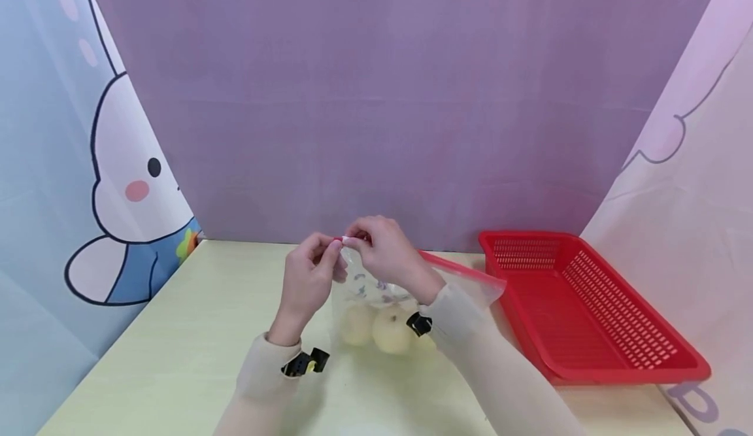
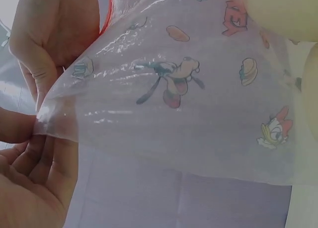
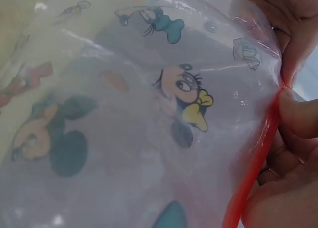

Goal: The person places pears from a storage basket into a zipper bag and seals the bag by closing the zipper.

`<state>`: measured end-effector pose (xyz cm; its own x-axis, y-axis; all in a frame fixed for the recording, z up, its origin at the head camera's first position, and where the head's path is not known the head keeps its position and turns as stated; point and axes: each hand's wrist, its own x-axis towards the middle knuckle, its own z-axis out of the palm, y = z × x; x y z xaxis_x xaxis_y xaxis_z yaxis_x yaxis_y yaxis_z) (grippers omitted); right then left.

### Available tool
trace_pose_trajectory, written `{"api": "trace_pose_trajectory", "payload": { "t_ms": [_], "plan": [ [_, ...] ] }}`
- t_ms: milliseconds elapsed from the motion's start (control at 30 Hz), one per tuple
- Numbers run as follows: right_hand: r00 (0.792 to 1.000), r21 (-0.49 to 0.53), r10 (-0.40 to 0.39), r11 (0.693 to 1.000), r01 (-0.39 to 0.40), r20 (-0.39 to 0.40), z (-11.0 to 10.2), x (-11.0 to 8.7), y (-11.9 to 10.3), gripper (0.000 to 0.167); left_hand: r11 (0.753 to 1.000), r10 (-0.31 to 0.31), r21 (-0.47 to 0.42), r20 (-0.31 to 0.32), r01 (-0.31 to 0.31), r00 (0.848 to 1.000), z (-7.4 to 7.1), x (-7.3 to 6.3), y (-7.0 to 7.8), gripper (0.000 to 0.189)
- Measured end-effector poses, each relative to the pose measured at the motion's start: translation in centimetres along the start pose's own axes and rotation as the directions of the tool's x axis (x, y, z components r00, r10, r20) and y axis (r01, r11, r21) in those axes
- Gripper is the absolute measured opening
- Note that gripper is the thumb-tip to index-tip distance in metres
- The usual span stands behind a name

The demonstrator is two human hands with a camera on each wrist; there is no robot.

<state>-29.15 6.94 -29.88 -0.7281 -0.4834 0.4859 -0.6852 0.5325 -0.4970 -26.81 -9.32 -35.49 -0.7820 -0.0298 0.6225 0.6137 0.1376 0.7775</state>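
Observation:
A clear zip bag (image 1: 363, 287) with cartoon prints and a red zip edge (image 3: 255, 176) stands on the table, holding several pale yellow round fruits (image 1: 393, 331), perhaps pears. My left hand (image 1: 307, 278) pinches the bag's top left corner between thumb and fingers. Close beside it, the right hand (image 1: 385, 251) pinches the red edge, the two sets of fingertips nearly touching. From there the red strip runs off to the right behind my right wrist. In the left wrist view the printed plastic (image 2: 169, 128) is stretched from the fingertips toward the fruits.
A red plastic basket (image 1: 588, 376) with slotted sides stands right of the bag on the pale yellow table (image 1: 141, 351). A purple cloth (image 1: 376, 109) hangs behind, and printed curtains (image 1: 47, 181) flank both sides.

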Motion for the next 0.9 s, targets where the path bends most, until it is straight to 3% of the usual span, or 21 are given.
{"api": "trace_pose_trajectory", "payload": {
  "t_ms": [300, 900],
  "plan": [
    [0.999, -0.066, 0.029, 0.997, -0.03, -0.023, -0.3, -0.7, -0.3, 0.01, 0.993, 0.093, 0.075, -0.02, -0.091, 0.995, 0.5, -0.2, -0.1, 0.01],
    [0.999, -0.072, 0.047, 0.996, -0.048, -0.022, -0.1, -1.2, -0.7, 0.009, 0.973, 0.156, 0.178, -0.045, -0.146, 0.987, 1.1, -0.4, 0.5, 0.011]
  ]
}}
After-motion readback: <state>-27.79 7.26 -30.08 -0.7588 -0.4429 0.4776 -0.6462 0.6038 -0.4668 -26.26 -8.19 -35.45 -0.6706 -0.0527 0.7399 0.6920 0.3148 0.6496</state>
